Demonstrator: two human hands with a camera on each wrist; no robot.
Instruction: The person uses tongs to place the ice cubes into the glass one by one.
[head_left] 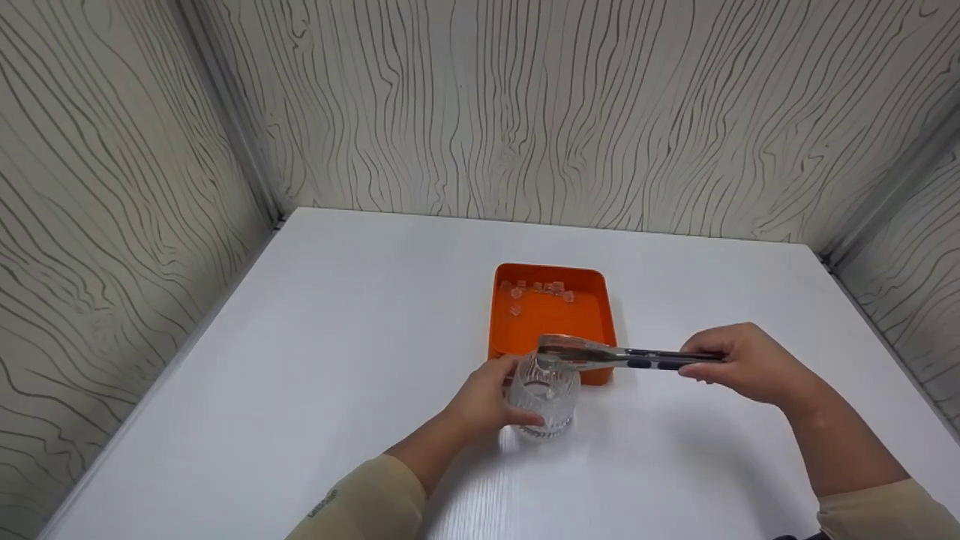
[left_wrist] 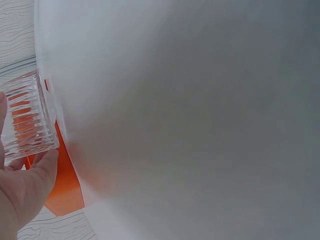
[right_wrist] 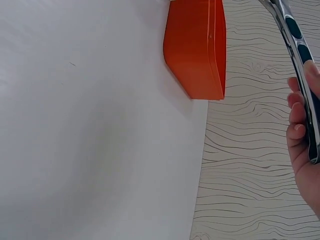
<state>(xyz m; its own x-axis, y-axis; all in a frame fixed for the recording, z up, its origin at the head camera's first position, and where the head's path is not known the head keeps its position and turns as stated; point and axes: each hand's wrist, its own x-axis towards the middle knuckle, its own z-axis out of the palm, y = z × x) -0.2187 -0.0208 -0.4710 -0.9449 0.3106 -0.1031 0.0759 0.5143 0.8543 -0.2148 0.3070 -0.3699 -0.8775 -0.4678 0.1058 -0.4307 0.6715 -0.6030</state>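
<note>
Two grips are engaged, both at the near side of the tray (head_left: 551, 319). Right grip (head_left: 739, 364), to the right of the tray: grasping the tongs (head_left: 637, 360) by the handle end, fingers and thumb closed about it. The tongs run left across the tray's near right corner. Left grip (head_left: 486, 401), at the tray's near left corner: grasping the glass (head_left: 551, 412), thumb on the near side. The glass is just in front of the tray, hiding part of its near edge, with the tong tips at its mouth. Whether its base bears on the surface (head_left: 360, 315) cannot be told; nor can it be told whether the tips hold anything.

Clear cubes (head_left: 556, 286) lie inside the tray, mostly along its far wall; one sits somewhat apart toward the left. The surface extends on all sides of the tray, and a wood-grain panel (head_left: 510, 112) stands beyond.

Assessment: the step in hand appears to be transfer of cubes to the glass by tongs. If a cube is held, the next move calls for spreading the tongs above the glass; if none, for returning them to the tray's far wall, with the glass kept steady.
</note>
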